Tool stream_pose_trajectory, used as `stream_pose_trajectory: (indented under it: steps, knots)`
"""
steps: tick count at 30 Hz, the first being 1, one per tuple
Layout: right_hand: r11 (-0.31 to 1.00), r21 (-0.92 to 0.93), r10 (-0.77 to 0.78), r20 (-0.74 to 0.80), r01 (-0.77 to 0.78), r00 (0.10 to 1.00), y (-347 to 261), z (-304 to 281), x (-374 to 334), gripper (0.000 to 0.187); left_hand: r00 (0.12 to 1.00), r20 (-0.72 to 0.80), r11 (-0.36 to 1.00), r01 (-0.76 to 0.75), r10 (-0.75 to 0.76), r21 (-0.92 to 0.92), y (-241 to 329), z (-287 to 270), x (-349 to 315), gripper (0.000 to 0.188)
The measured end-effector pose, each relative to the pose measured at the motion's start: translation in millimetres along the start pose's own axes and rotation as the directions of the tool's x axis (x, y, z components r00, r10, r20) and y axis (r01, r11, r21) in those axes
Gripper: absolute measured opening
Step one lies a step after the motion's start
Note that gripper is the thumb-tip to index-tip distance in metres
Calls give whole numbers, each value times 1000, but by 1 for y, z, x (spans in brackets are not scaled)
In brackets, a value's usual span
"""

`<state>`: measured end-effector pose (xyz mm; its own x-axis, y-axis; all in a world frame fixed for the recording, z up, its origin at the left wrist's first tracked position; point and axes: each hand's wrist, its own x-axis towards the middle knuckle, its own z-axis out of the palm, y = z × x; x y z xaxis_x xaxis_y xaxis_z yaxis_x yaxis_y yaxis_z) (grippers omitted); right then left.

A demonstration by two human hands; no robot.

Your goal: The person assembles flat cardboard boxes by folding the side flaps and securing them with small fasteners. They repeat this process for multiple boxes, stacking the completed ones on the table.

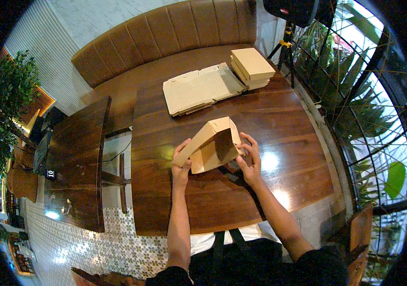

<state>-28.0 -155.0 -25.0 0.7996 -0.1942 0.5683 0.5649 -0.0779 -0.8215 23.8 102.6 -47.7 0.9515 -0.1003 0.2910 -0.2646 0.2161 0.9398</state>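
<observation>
You've got one readable number: bold white digits on a small black block-shaped sign (50, 174). It stands on the dark brown rectangular wooden table (79, 159) to your left, right by that table's left edge, roughly midway between its two left corners. Second marking for you: a small red-and-white badge (284, 11) on the black boxy loudspeaker (298, 14), up to your right on a black tripod stand (287, 35) with a yellow part; badge sits near the speaker's lower edge, lettering too small to read.
</observation>
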Motion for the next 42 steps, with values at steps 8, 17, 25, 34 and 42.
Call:
stream_pose_trajectory:
  steps: [8,17,25,34,42]
  knots:
    - [997,64,-42,60,38,997,6,-1,-1,35,979,-113,937,124,-169,-326,-30,-21,2,99]
    - [998,-1,-69,94,70,993,2,-2,-2,33,974,-65,892,173,-219,-417,-5,-12,10,88]
    - [987,62,154,-131,-147,979,3,3,-1,39,983,184,1000,-7,12,-29,25,7,10,72]
    - [972,71,235,-191,-225,953,10,-1,1,41,976,218,951,-91,25,296,27,13,7,59]
    - [792,442,521,-130,-421,843,16,-2,-1,66,952,305,871,-183,40,456,35,24,3,57]
